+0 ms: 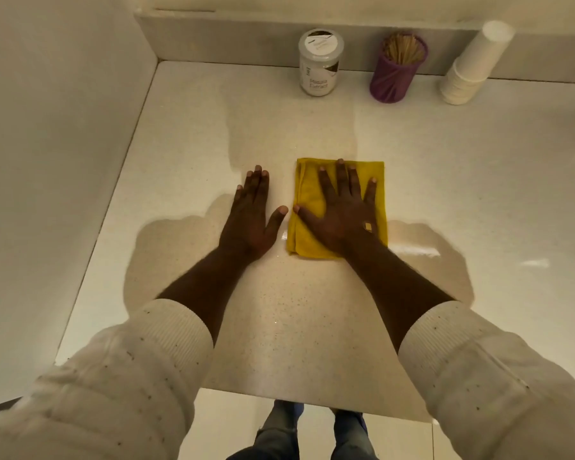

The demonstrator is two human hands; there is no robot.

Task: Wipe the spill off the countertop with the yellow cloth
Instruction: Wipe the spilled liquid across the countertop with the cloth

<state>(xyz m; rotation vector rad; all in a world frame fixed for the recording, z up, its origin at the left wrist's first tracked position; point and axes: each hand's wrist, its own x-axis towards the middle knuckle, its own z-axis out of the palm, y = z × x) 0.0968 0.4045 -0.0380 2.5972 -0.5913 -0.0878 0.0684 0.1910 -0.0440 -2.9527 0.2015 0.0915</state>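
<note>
The pale speckled countertop (312, 327) shows wet glints beside the folded yellow cloth (307, 227); the right hand (342, 210) lies spread flat on it, the left hand (251, 217) flat on bare stone; firm, even, overlapping strokes should work best

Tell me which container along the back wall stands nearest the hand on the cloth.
The white-lidded jar, leftmost of the three. The purple holder and the cup stack stand further right of the right hand.
</note>
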